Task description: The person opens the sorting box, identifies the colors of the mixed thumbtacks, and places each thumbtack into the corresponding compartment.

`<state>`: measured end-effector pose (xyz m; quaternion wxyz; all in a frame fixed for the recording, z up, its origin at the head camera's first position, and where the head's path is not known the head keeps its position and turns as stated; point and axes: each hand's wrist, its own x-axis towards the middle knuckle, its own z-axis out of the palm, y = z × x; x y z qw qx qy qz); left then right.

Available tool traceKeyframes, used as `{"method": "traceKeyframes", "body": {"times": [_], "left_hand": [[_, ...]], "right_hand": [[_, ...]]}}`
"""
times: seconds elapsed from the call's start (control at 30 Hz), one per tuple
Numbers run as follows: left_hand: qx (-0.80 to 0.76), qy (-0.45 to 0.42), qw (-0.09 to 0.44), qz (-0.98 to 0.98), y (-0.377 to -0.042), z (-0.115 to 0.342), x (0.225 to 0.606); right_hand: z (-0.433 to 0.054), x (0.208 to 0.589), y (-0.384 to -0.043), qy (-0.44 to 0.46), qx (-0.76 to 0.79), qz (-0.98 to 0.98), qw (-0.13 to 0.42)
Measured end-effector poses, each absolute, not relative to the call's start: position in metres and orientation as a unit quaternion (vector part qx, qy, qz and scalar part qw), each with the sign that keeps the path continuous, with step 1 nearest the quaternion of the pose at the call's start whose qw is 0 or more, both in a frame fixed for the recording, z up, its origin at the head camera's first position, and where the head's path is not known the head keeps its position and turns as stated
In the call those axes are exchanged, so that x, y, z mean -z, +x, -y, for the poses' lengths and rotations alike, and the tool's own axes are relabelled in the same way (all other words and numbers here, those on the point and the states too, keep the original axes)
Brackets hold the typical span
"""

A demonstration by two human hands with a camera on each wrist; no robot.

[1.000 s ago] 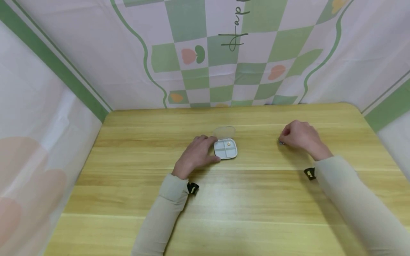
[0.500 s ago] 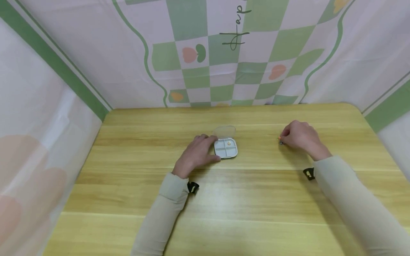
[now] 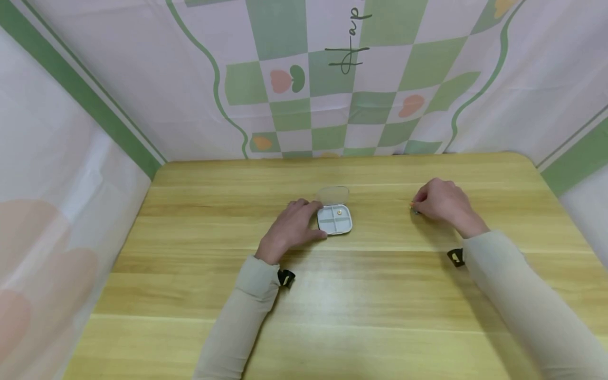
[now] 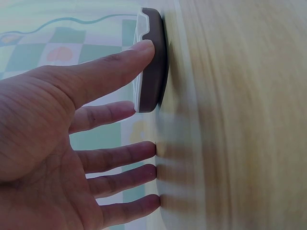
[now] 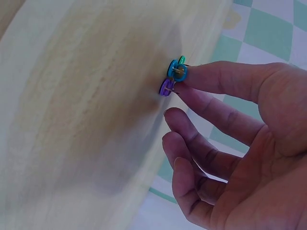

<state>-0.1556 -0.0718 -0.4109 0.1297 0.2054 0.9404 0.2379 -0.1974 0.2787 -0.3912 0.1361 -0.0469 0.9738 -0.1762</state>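
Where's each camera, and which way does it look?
Head: on the head, facing forward and down at the table; left hand, right hand and sleeves show.
Left wrist: worn there, facing the box side-on; left hand shows.
Right wrist: worn there, facing small coloured pieces; right hand shows.
Head and left wrist share the box and left hand.

There are two hands, two sleeves, one counter, one case with four compartments, one lid, one yellowish piece inside, and at least three coloured bits.
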Motion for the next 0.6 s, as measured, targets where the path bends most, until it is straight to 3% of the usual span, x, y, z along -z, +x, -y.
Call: {"method": "traceKeyframes", "body": {"times": [0.6], "left_hand": [[-0.240, 0.205, 0.130, -0.940, -0.1555, 0.0723, 0.4118]], "right_hand": [[-0.2773, 0.3860, -0.1925, -0.054, 0.191, -0.974, 0.108]]}}
